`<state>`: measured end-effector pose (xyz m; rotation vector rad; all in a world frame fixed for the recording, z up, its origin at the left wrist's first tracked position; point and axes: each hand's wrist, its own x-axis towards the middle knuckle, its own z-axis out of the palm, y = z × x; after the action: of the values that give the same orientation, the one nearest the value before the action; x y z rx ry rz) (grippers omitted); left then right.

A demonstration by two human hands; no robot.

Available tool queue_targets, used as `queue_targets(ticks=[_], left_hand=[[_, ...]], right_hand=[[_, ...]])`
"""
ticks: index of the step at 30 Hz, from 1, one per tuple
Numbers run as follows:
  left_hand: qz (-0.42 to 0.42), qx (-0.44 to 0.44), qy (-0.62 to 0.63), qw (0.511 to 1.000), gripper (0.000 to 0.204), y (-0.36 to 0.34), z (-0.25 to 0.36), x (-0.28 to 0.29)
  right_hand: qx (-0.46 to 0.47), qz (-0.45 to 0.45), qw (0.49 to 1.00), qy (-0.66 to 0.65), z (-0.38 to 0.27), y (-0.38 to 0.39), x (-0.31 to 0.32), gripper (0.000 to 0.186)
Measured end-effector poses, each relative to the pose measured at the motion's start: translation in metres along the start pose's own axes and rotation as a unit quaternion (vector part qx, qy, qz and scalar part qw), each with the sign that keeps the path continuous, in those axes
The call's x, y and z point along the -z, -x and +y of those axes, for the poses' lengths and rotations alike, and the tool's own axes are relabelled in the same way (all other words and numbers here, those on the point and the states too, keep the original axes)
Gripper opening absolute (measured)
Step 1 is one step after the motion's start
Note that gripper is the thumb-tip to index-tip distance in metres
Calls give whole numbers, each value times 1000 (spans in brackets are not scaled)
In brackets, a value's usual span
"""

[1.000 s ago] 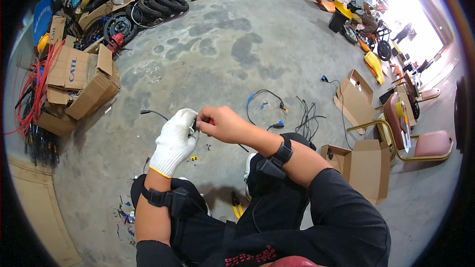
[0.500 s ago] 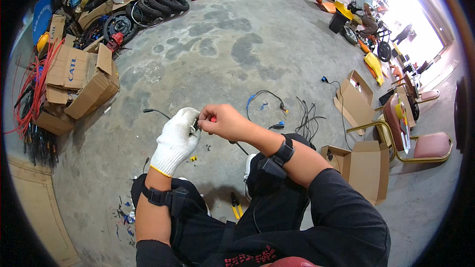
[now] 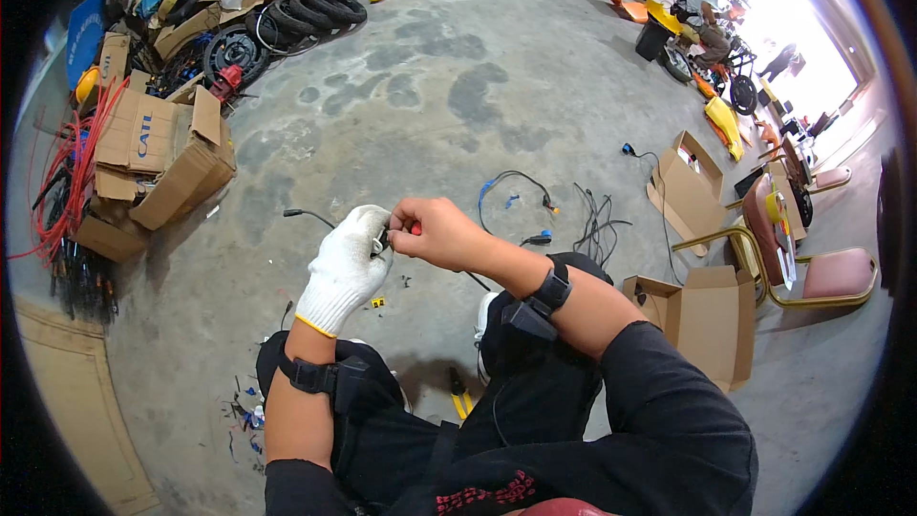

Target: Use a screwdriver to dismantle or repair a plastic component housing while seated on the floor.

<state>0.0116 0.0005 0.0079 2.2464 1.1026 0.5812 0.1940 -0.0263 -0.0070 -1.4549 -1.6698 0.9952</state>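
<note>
My left hand [image 3: 346, 263], in a white knit glove, is closed around a black cable [image 3: 308, 214]. The cable's plug end sticks out to the left, and more of it emerges on the right below my other wrist. My bare right hand [image 3: 432, 231] meets the gloved fingertips, pinched on a small red object [image 3: 415, 228] that is mostly hidden by the fingers. Something dark sits between the two hands, too covered to make out. On the floor between my feet lie yellow-handled pliers [image 3: 461, 396].
Loose black cables [image 3: 597, 229] and a blue-ended connector [image 3: 538, 240] lie ahead to the right, near open cardboard boxes [image 3: 712, 320] and a pink chair [image 3: 836, 277]. Small scraps [image 3: 250, 416] litter the floor at left. Tyres [image 3: 315, 11] are piled far left. A person [image 3: 705, 10] works far right.
The whole view has shifted slightly. Both hands keep their hold close together, with only a small change in the fingers of my right hand.
</note>
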Motion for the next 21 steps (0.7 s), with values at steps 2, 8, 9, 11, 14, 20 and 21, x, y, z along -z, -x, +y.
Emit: queue_targets(ticks=[2, 8, 9, 11, 14, 20, 21], left_hand=[[-10, 25, 19, 999, 34, 1, 1, 1], [19, 34, 10, 999, 27, 1, -1, 3], [34, 24, -8, 999, 26, 1, -2, 4], [26, 34, -6, 999, 26, 0, -2, 1], [22, 49, -13, 998, 25, -2, -4, -3], [9, 20, -39, 999, 25, -6, -4, -8], [8, 15, -42, 999, 25, -5, -6, -9]], right_hand=[[34, 19, 999, 18, 0, 2, -1, 20], [68, 18, 996, 53, 7, 6, -3, 20], [68, 19, 996, 53, 9, 5, -3, 20], [12, 19, 999, 30, 12, 2, 0, 21], [-51, 12, 998, 46, 14, -7, 1, 24], [-109, 9, 993, 38, 56, -11, -13, 25], [-109, 10, 993, 39, 67, -11, -19, 25]])
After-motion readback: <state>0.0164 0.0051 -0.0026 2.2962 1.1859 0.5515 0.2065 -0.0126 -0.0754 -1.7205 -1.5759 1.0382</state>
